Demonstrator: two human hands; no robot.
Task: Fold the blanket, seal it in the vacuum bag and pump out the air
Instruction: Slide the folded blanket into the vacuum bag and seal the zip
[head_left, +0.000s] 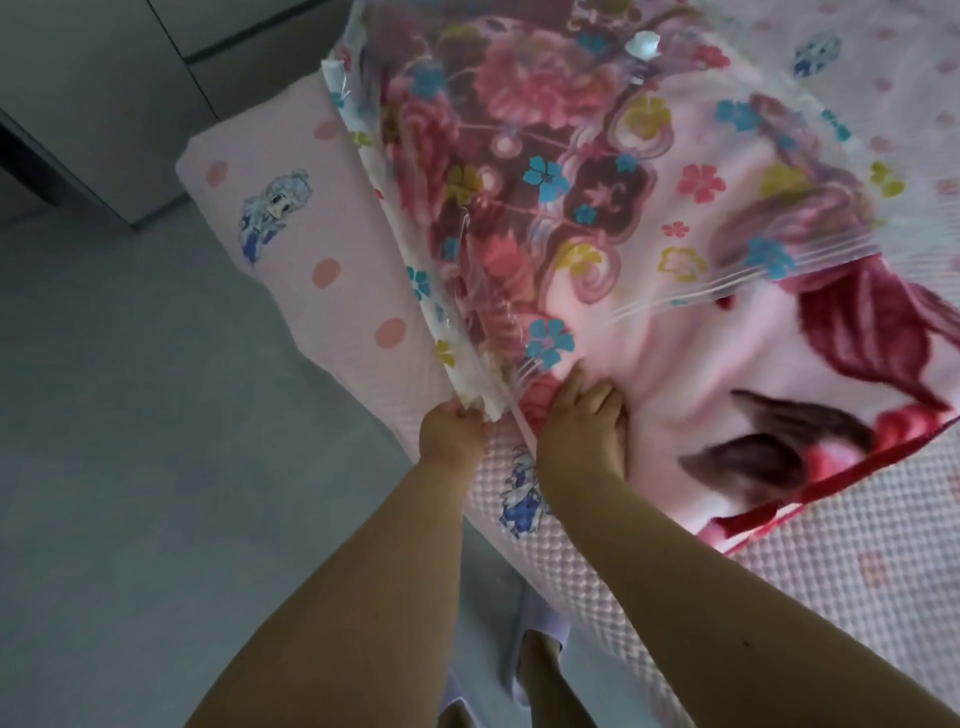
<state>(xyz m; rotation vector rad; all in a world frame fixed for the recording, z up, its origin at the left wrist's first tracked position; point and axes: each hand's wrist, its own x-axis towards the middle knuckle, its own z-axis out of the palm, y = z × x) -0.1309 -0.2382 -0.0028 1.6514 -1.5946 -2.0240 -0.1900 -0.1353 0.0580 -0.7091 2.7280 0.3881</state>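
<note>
A pink floral blanket (701, 364), folded, lies on the bed, most of it inside a clear vacuum bag (519, 156) printed with small flowers. The bag's zip strip (727, 280) runs across the blanket, and the blanket's near end sticks out past it. A white valve (643, 44) shows on the bag's top at the far end. My left hand (451, 434) grips the bag's near corner at the bed edge. My right hand (582, 415) grips the blanket's near corner just beside it, fingers curled into the fabric.
The bed (779, 597) has a pink quilted cover with cartoon figures and dots. Grey floor (156, 415) lies to the left, with grey cabinets (130, 78) behind. My legs and slippers show below the bed edge.
</note>
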